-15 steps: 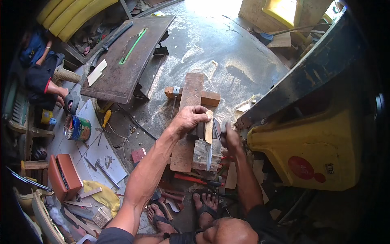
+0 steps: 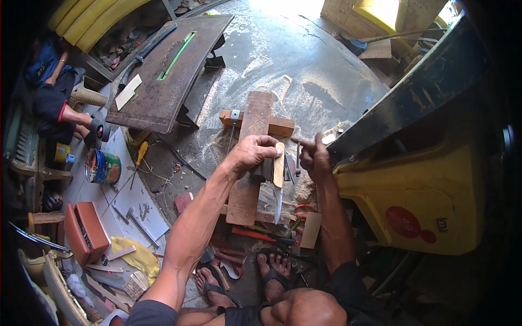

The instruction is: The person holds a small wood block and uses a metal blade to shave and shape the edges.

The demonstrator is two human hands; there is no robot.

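My left hand (image 2: 251, 154) is closed, thumb and fingers pinching the pale wooden handle of a knife (image 2: 279, 165). The knife's bright blade points down toward my feet. Its handle lies along the jaw of a dark metal vise (image 2: 265, 175), partly hidden under my hand. Right of the knife stands the vise's thin turning bar (image 2: 298, 158). My right hand (image 2: 316, 156) is beside that bar with fingers apart, one stretched toward the bar's upper end; whether it touches cannot be made out. Beneath the vise is a thick brown wooden beam (image 2: 243, 202).
A saw table (image 2: 182, 70) with a green slot stands at the far left. A person's legs (image 2: 73, 117) show at the left edge. Nearer are a paint tin (image 2: 103, 167), a screwdriver (image 2: 142, 155) and a hammer (image 2: 142, 228). A yellow plastic shell (image 2: 402, 201) fills the right.
My right hand, blurred low beside the vise bar before, has risen and its fingers have spread. The bar now stands in plain view. My left hand keeps hold of the knife at the vise.
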